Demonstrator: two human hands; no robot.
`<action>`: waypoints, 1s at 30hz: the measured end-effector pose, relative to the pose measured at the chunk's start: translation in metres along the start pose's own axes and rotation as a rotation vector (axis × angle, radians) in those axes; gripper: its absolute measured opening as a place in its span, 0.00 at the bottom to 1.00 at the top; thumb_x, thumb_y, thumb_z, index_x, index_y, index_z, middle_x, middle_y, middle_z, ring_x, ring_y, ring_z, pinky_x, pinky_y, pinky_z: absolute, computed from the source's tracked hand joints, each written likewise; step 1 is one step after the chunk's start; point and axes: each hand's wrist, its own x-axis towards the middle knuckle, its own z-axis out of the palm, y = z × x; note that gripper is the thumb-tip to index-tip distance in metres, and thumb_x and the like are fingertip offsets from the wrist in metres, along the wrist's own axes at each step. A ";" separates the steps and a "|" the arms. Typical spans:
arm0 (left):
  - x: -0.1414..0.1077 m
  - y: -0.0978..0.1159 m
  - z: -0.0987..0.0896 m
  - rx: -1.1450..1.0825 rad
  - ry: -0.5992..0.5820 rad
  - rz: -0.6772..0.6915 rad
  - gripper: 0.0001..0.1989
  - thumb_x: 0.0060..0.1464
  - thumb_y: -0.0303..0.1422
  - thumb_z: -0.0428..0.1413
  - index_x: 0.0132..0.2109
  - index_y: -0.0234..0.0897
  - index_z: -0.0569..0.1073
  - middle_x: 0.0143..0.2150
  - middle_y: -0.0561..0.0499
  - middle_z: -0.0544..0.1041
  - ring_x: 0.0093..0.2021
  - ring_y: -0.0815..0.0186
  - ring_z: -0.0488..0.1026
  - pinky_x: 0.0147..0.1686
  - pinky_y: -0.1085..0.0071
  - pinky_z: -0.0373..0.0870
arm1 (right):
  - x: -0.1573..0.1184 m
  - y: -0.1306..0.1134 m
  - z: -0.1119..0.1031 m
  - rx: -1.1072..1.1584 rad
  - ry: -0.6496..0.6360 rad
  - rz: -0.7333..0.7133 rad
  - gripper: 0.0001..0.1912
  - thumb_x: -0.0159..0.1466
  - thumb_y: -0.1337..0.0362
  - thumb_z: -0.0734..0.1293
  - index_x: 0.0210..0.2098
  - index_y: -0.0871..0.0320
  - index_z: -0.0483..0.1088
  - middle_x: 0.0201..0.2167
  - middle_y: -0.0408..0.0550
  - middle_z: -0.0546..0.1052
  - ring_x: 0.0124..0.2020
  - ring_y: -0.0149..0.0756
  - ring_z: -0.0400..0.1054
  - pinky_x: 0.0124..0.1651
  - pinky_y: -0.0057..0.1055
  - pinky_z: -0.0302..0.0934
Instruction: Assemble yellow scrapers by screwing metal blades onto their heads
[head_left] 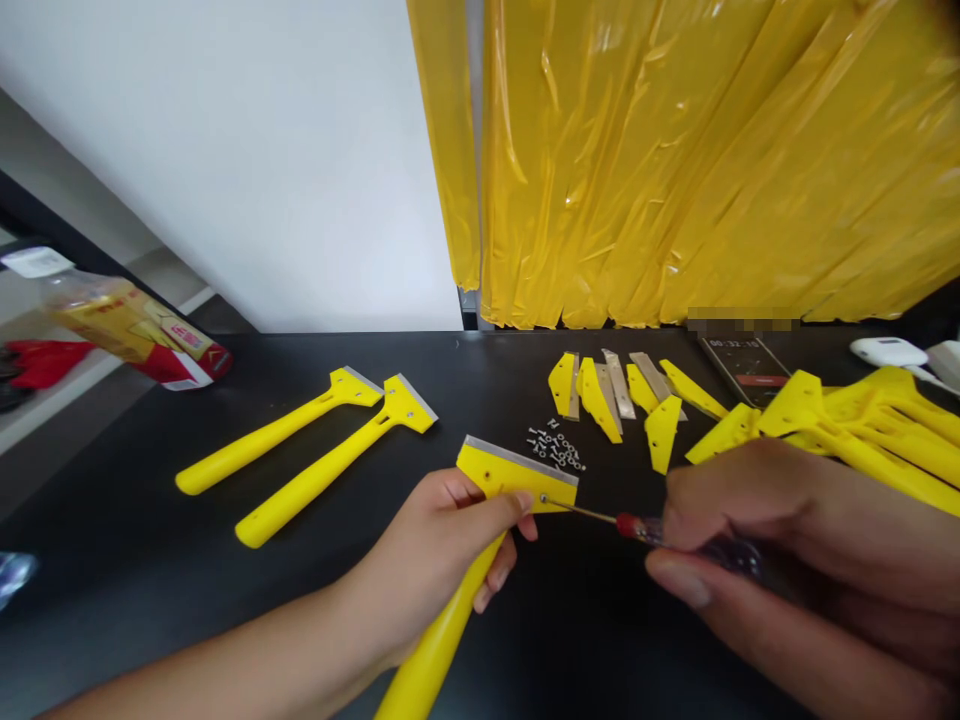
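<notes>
The left hand (pixel 427 560) grips a yellow scraper (pixel 499 475) by its handle, thumb pressed on its head. The right hand (pixel 757 560) pinches a screwdriver (pixel 637 527), its tip touching a screw in the scraper's head. Small screws and washers (pixel 555 447) lie just beyond the scraper.

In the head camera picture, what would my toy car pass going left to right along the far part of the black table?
Two yellow-handled scrapers → small screws and washers → yellow scraper heads and steel blades → pile of yellow scrapers → white plastic object
</notes>
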 end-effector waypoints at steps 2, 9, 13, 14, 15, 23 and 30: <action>0.000 0.000 0.000 0.005 -0.003 0.002 0.17 0.64 0.43 0.59 0.32 0.34 0.77 0.16 0.54 0.69 0.14 0.73 0.60 0.18 0.77 0.54 | 0.002 0.000 -0.001 0.209 -0.115 0.134 0.08 0.64 0.67 0.77 0.40 0.47 0.79 0.25 0.38 0.80 0.22 0.32 0.77 0.26 0.23 0.73; 0.000 0.000 -0.001 0.018 -0.005 -0.005 0.17 0.63 0.42 0.59 0.32 0.34 0.77 0.16 0.54 0.69 0.14 0.74 0.60 0.18 0.77 0.54 | -0.002 0.007 -0.001 0.199 -0.133 0.124 0.12 0.66 0.69 0.75 0.45 0.47 0.76 0.30 0.40 0.82 0.27 0.35 0.79 0.30 0.27 0.74; 0.000 0.000 0.000 0.014 -0.016 -0.005 0.16 0.64 0.42 0.59 0.32 0.35 0.77 0.16 0.54 0.69 0.14 0.73 0.60 0.17 0.77 0.55 | -0.004 0.003 0.000 0.021 -0.138 0.015 0.12 0.60 0.71 0.76 0.37 0.48 0.75 0.26 0.38 0.77 0.21 0.32 0.70 0.23 0.25 0.68; -0.001 0.001 0.000 0.015 -0.013 -0.002 0.16 0.64 0.42 0.59 0.32 0.34 0.77 0.16 0.54 0.69 0.15 0.73 0.60 0.18 0.77 0.55 | -0.003 0.003 -0.001 0.066 -0.145 0.053 0.10 0.63 0.69 0.75 0.40 0.47 0.76 0.26 0.38 0.78 0.22 0.31 0.71 0.23 0.24 0.68; -0.001 0.002 0.001 0.018 -0.012 0.002 0.16 0.64 0.41 0.59 0.32 0.34 0.77 0.16 0.54 0.69 0.15 0.73 0.60 0.18 0.77 0.55 | -0.002 0.003 -0.001 0.135 -0.162 0.105 0.09 0.66 0.66 0.74 0.43 0.45 0.77 0.27 0.38 0.79 0.23 0.31 0.73 0.24 0.23 0.69; -0.001 0.001 0.000 0.035 -0.025 -0.005 0.17 0.64 0.42 0.59 0.32 0.34 0.77 0.16 0.54 0.69 0.15 0.73 0.60 0.18 0.77 0.55 | -0.006 0.008 -0.001 0.093 -0.072 0.086 0.15 0.63 0.69 0.76 0.45 0.44 0.76 0.30 0.38 0.82 0.27 0.36 0.77 0.28 0.28 0.72; -0.001 0.002 0.000 0.037 -0.031 -0.006 0.17 0.64 0.42 0.59 0.32 0.34 0.77 0.17 0.54 0.69 0.15 0.73 0.61 0.18 0.77 0.56 | 0.003 0.004 -0.003 0.413 -0.215 0.418 0.09 0.69 0.53 0.73 0.41 0.50 0.80 0.24 0.42 0.79 0.24 0.34 0.75 0.29 0.28 0.71</action>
